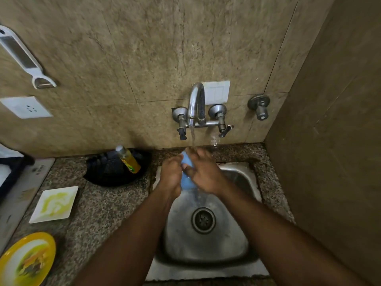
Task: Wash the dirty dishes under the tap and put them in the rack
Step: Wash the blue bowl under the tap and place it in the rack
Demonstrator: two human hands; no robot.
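Observation:
Water runs from the chrome tap (196, 104) into the steel sink (208, 252). Under the stream I hold a light blue dish (186, 162), mostly hidden between my hands; its exact shape is unclear. My left hand (171, 174) grips its left side, and my right hand (203, 172) is wrapped over its right side. On the counter to the left lie a white square plate (54, 204) smeared with yellow-green residue and a yellow round plate (26, 260) with food scraps. A black rack (107, 171) stands at the back of the counter.
A bottle of yellow dish soap (128, 158) leans in the black rack. A side wall stands close on the right. A peeler (22, 56) and a socket (26, 107) are on the back wall. A dark tray (10, 168) sits at far left.

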